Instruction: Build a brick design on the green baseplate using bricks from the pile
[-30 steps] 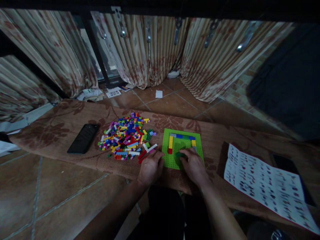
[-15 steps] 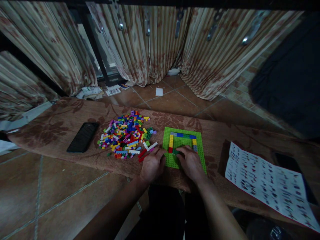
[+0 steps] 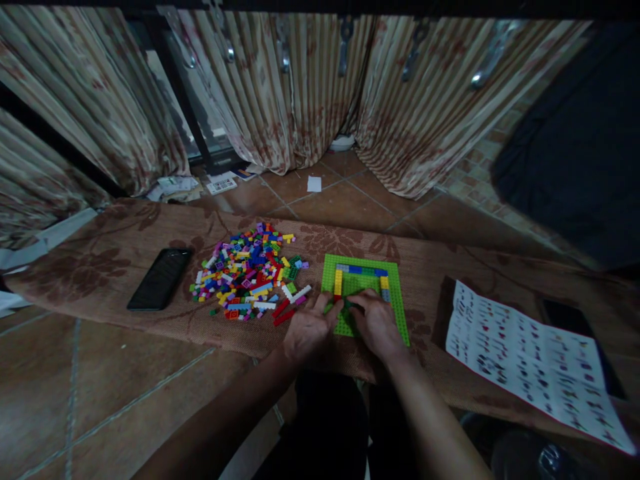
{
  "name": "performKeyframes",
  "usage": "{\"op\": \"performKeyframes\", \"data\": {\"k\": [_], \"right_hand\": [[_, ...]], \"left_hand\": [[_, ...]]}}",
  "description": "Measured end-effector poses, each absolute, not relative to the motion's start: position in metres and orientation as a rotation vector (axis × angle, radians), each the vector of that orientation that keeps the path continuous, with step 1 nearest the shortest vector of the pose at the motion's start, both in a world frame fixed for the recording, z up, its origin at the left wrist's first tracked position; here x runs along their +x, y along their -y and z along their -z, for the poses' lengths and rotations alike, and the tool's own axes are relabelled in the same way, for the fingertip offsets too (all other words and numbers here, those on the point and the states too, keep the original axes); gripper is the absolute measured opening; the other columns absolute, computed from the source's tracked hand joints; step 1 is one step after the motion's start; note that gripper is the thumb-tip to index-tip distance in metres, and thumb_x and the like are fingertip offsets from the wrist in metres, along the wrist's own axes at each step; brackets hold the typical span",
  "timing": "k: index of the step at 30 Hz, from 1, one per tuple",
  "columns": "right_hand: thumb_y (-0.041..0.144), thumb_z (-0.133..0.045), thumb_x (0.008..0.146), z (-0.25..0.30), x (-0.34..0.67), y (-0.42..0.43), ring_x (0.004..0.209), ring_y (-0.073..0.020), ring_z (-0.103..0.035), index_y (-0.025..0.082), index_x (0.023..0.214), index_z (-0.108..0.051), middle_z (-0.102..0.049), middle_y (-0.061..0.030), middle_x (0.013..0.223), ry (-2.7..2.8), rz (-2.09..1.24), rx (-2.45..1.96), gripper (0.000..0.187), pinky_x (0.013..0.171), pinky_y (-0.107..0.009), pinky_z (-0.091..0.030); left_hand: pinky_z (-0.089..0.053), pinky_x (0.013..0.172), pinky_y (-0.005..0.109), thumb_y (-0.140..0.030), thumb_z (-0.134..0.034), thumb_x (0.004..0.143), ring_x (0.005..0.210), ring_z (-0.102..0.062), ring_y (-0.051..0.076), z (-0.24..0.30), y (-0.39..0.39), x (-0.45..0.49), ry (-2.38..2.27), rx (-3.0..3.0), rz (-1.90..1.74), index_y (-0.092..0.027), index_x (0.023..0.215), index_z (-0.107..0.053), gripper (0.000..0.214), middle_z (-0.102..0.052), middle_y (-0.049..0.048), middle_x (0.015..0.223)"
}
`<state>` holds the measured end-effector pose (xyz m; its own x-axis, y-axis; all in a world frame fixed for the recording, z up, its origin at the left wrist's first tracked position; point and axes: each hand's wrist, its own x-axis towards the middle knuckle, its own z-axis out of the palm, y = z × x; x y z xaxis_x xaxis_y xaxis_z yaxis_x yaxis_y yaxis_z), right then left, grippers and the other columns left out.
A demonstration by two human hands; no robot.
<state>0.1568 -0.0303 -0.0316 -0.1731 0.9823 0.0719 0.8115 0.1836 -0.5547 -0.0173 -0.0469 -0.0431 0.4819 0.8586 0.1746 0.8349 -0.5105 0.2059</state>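
Baseplate (image 3: pixel 397 307) at frame centre is pinned at its left edge by left hand (image 3: pixel 310 327), fingers spread, against sliding. Right hand (image 3: pixel 375 323) is pinched on green brick (image 3: pixel 350 305), pressed onto it. Pile (image 3: pixel 247 273) is set left, within reach.

Both hands meet on the green baseplate (image 3: pixel 397 300), left hand (image 3: pixel 310 327) beside right hand (image 3: pixel 376 323), fingertips at a dark green brick (image 3: pixel 350 305). A loose brick pile (image 3: pixel 247 273) and a black phone (image 3: pixel 160 279) lie to the left, a printed sheet (image 3: pixel 530 363) to the right.

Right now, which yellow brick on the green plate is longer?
The left yellow brick, just beyond the left hand; the right yellow brick is shorter.
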Motion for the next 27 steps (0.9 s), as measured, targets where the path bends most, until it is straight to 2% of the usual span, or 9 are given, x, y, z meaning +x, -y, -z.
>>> {"op": "performKeyframes", "data": {"k": [9,11,14,19,27], "right_hand": [[0.012,-0.060,0.082,0.038,0.159,0.024,0.088,-0.0189,-0.063,0.019,0.094,-0.074,-0.067,-0.0064,0.093,2.032,-0.569,-1.670,0.020,0.085,-0.032,-0.048],[0.011,-0.061,0.081,0.038,0.159,0.023,0.087,-0.0187,-0.063,0.019,0.093,-0.074,-0.067,-0.0063,0.093,2.031,-0.584,-1.680,0.020,0.084,-0.031,-0.048],[0.009,-0.061,0.080,0.037,0.157,0.020,0.086,-0.0184,-0.063,0.018,0.091,-0.074,-0.067,-0.0064,0.092,2.041,-0.596,-1.740,0.020,0.082,-0.030,-0.048],[0.006,-0.059,0.080,0.034,0.153,0.020,0.085,-0.0173,-0.063,0.017,0.092,-0.075,-0.066,-0.0068,0.092,2.064,-0.584,-1.771,0.022,0.080,-0.027,-0.046],[0.007,-0.058,0.079,0.035,0.155,0.025,0.088,-0.0184,-0.062,0.018,0.094,-0.074,-0.067,-0.0071,0.092,1.978,-0.598,-1.731,0.024,0.083,-0.029,-0.047]], "left_hand": [[-0.054,0.088,0.044,-0.021,-0.046,0.093,0.114,-0.057,0.031,0.049,0.046,-0.012,-1.493,2.733,-0.302,-0.019,0.133,-0.053,0.041,-0.055,0.0156,0.131],[-0.056,0.082,0.043,-0.019,-0.046,0.093,0.107,-0.060,0.029,0.047,0.045,-0.008,-1.472,2.760,-0.237,-0.016,0.130,-0.055,0.038,-0.056,0.0162,0.129],[-0.056,0.071,0.040,-0.015,-0.042,0.093,0.097,-0.062,0.027,0.042,0.041,-0.002,-1.411,2.806,-0.134,-0.011,0.122,-0.060,0.034,-0.059,0.0179,0.122],[-0.054,0.069,0.037,-0.011,-0.039,0.093,0.094,-0.061,0.026,0.030,0.035,0.006,-1.343,2.838,-0.047,-0.008,0.112,-0.063,0.030,-0.061,0.0163,0.107],[-0.053,0.085,0.039,-0.007,-0.047,0.089,0.103,-0.060,0.026,0.023,0.041,0.004,-1.362,2.847,-0.004,-0.009,0.115,-0.061,0.030,-0.062,0.0143,0.109]]}}
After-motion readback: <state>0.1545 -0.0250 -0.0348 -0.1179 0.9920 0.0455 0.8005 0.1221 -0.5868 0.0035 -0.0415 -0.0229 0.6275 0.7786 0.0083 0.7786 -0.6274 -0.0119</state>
